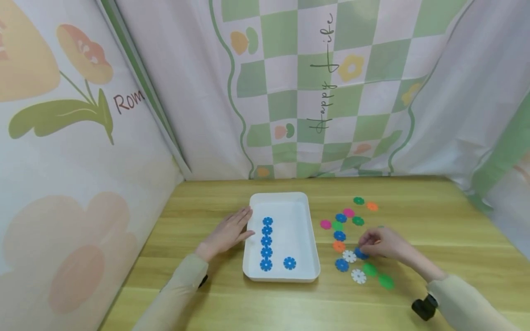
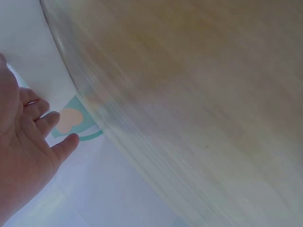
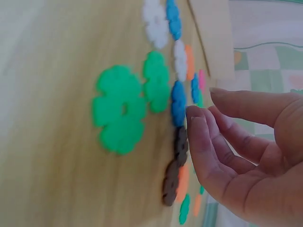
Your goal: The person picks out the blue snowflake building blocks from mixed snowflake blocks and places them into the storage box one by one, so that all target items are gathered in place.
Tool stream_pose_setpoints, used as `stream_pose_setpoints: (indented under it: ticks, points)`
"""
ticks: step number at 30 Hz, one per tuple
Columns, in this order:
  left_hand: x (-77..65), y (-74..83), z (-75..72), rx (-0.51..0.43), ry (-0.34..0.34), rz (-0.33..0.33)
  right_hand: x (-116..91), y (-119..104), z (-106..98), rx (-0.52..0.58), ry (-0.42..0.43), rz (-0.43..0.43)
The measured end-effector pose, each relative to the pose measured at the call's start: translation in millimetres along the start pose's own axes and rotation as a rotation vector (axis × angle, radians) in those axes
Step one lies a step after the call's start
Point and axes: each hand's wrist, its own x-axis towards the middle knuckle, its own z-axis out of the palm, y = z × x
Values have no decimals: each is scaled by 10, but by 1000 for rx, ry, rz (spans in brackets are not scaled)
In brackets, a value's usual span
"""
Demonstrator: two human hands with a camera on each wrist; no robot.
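A white tray [image 1: 292,239] stands on the table with a column of several blue flower-shaped discs [image 1: 267,240] along its left side. One more blue flower disc [image 1: 290,263] lies inside, lower right. Against the tray's left rim rests my left hand [image 1: 229,232], fingers extended; the left wrist view shows this hand [image 2: 31,137] at its left edge. My right hand [image 1: 384,243] reaches down over a blue flower disc [image 1: 361,253] on the table. In the right wrist view its index fingertip is right at the blue disc [image 3: 178,104], thumb and index slightly apart.
Right of the tray lie scattered flower discs: white [image 1: 358,276], light green [image 1: 386,281], orange [image 1: 339,246], pink [image 1: 325,224] and dark green [image 1: 358,201]. Dark brown discs [image 3: 171,183] show near the right hand. A patterned curtain [image 1: 314,92] hangs behind the table.
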Motion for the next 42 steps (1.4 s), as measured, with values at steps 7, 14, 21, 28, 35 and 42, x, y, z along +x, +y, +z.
stream_pose_setpoints:
  ticks: [7, 14, 21, 28, 35, 42]
  points:
    - [-1, 2, 2, 3, 5, 6, -55, 85, 6, -34, -6, 42]
    - [-1, -8, 15, -1, 8, -2, -30, 67, 57, -64, 13, 37]
    - [-3, -14, 18, -14, 17, 8, -4, 88, 119, -29, 17, 64]
    - [5, -18, 20, -12, 22, 14, 16, 112, 140, -52, 31, 65]
    - [4, -12, 6, -15, 32, 16, 32, 108, 133, -88, 43, 69]
    - [-5, -8, -5, -9, 23, 13, 28, 113, 131, -67, 45, 65]
